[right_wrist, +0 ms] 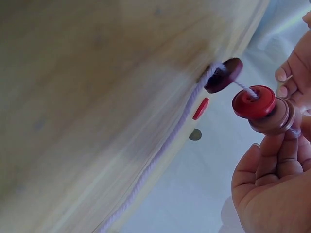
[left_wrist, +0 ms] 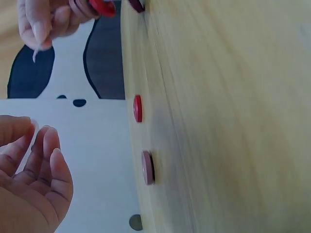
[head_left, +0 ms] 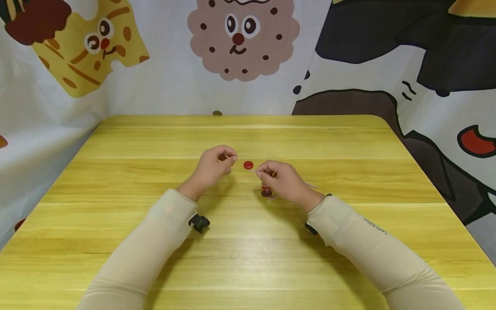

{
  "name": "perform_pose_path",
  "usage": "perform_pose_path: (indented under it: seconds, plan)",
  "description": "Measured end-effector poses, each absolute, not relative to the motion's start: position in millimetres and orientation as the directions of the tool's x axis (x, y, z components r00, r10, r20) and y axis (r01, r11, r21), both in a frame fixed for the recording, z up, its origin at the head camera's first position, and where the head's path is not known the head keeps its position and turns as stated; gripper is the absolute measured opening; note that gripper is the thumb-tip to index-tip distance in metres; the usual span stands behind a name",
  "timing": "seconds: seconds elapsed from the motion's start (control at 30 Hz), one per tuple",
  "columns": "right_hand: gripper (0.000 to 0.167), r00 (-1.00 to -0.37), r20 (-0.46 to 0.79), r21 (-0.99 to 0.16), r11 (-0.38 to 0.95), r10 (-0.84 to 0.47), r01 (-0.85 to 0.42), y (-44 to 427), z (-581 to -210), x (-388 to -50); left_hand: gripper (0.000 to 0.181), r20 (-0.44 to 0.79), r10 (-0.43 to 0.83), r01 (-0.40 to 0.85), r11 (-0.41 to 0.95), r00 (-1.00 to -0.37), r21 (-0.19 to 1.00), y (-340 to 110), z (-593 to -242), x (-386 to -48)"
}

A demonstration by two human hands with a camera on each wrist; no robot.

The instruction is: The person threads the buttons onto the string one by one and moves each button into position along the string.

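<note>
My right hand [head_left: 284,181] pinches a lilac cord [right_wrist: 163,150], whose short free end sticks out past the fingertips in the left wrist view. Brownish-pink buttons [right_wrist: 275,119] and a red button [right_wrist: 255,103] are threaded on it beside those fingers. Further along the cord hangs a dark red button [right_wrist: 226,76], close to the tabletop. My left hand [head_left: 213,165] is raised to the left, fingers loosely bent, with no button in it. Below it in the left wrist view are a loose red button [left_wrist: 138,108] and a brownish-pink button [left_wrist: 148,167], which the head view does not show.
The wood-grain table [head_left: 248,258] spreads under both arms. A printed cloth [head_left: 162,86] with cartoon food hangs behind its far edge. Each wrist wears a black device, such as the left wrist camera [head_left: 199,223]. The cord's long tail trails past my right hand.
</note>
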State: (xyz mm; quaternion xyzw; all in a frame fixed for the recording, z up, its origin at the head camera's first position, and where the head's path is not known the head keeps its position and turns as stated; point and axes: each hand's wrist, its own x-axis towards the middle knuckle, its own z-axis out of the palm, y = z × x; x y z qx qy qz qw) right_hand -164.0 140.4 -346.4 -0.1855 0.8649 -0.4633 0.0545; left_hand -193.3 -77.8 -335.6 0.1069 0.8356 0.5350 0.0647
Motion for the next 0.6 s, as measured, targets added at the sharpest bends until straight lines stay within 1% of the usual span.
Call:
perform_pose_path:
  seconds: [0.17, 0.43, 0.6]
  plan:
    - [0.016, -0.923, 0.088, -0.82, 0.499, -0.374, -0.28, 139, -346, -164, 0.02, -0.034, 0.243, 0.07, 0.408, -0.969, 0.91, -82, -335, -197]
    - [0.016, -0.923, 0.077, -0.817, 0.507, -0.376, -0.275, 140, -347, -163, 0.015, -0.056, 0.237, 0.043, 0.392, -0.97, 0.919, -88, -338, -204]
    - [0.016, -0.926, 0.07, -0.818, 0.51, -0.372, -0.266, 139, -345, -162, 0.017, -0.1, 0.223, 0.0, 0.409, -0.97, 0.913, -91, -341, -210]
